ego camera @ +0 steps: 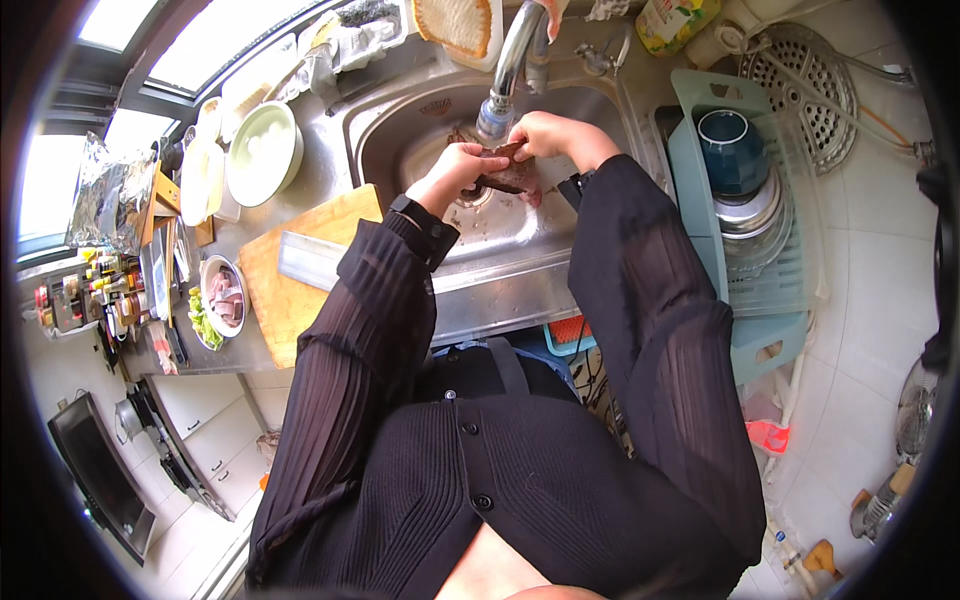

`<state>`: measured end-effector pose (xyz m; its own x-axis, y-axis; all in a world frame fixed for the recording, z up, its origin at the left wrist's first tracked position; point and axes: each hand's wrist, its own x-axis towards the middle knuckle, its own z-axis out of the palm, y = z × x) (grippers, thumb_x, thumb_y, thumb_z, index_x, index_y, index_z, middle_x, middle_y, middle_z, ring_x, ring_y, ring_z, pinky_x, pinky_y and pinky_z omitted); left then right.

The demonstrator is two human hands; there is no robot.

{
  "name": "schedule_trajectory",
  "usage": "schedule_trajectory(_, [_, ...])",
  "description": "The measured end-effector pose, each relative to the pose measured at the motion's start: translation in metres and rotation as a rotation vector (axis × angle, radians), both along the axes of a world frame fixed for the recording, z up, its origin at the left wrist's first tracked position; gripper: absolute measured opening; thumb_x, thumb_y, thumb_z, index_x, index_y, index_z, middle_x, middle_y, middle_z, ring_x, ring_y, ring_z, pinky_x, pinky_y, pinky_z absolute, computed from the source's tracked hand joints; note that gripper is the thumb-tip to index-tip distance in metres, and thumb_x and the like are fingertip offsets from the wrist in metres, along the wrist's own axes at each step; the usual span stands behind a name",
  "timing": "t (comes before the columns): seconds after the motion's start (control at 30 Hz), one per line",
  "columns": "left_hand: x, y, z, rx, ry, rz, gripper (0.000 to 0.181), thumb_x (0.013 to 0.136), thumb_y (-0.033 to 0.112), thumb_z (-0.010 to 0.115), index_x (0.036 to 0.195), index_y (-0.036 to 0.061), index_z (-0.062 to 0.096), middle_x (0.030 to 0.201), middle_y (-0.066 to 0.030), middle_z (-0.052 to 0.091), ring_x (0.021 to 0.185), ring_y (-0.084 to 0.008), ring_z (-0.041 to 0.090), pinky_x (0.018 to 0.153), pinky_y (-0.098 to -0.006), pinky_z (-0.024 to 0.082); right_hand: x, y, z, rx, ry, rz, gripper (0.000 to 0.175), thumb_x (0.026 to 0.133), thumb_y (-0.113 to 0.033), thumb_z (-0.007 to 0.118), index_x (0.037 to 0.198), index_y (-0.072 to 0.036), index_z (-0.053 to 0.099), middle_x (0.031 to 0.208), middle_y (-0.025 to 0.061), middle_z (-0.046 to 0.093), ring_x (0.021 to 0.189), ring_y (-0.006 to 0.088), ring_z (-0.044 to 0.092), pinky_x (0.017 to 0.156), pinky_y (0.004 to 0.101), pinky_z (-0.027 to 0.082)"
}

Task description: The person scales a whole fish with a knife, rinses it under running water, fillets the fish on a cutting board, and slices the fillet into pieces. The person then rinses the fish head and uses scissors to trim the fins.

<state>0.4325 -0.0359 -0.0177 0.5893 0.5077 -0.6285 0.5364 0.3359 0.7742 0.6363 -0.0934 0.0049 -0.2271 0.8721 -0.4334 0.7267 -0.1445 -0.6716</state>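
Observation:
Over the stainless steel sink [420, 142], my left hand [459, 171] and my right hand [559, 137] both grip a dark brown piece of food [511, 171], apparently raw meat or fish. The left thumb presses on its near face, while the right fingers pinch its upper right edge. A pinkish bit hangs from its lower side. Just above the piece is the metal faucet [504, 82]; whether water runs cannot be told. Dark scraps lie on the basin floor around the drain [475, 196], which is partly hidden by the left hand.
Left of the sink, a cleaver [309, 259] lies on a wooden cutting board [281, 315]. Beside it stand a bowl of cut raw pieces [226, 294] and a pale green bowl [264, 155]. A dish rack [694, 187] holding stacked bowls borders the sink's right side.

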Motion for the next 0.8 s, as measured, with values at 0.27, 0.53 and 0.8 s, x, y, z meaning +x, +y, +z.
schedule_trajectory(0.27, [0.023, -0.017, -0.018, 0.179, -0.069, 0.177, 0.015, 0.082, 0.017, 0.079, 0.088, 0.0053, 0.073, 0.075, 0.0008, 0.066, 0.061, -0.0078, 0.057, 0.054, -0.0260, 0.044, 0.010, -0.009, -0.039, 0.186, -0.181, -0.156, 0.030, 0.070, -0.010, 0.079, 0.099, -0.016, 0.072, 0.111, 0.0072, 0.056, 0.112, 0.0271, 0.055, 0.097, 0.0366, 0.046])
schedule_trajectory(0.53, [0.027, -0.011, -0.035, 0.306, 0.117, 0.152, 0.020, 0.078, 0.017, 0.083, 0.087, 0.0032, 0.072, 0.078, 0.0000, 0.068, 0.066, -0.0079, 0.060, 0.059, -0.0266, 0.048, 0.021, 0.018, -0.043, 0.645, 0.303, -0.506, 0.029, 0.071, -0.022, 0.085, 0.091, -0.009, 0.068, 0.116, 0.0104, 0.057, 0.095, 0.0211, 0.060, 0.088, 0.0328, 0.050])
schedule_trajectory(0.8, [0.027, -0.017, -0.030, 0.329, 0.107, 0.189, 0.022, 0.078, 0.021, 0.082, 0.085, 0.0020, 0.075, 0.073, -0.0052, 0.071, 0.066, -0.0109, 0.065, 0.064, -0.0295, 0.050, 0.005, 0.033, -0.052, 0.586, 0.473, -0.657, 0.026, 0.076, -0.027, 0.083, 0.081, -0.005, 0.069, 0.109, 0.0137, 0.067, 0.100, 0.0223, 0.063, 0.092, 0.0356, 0.048])
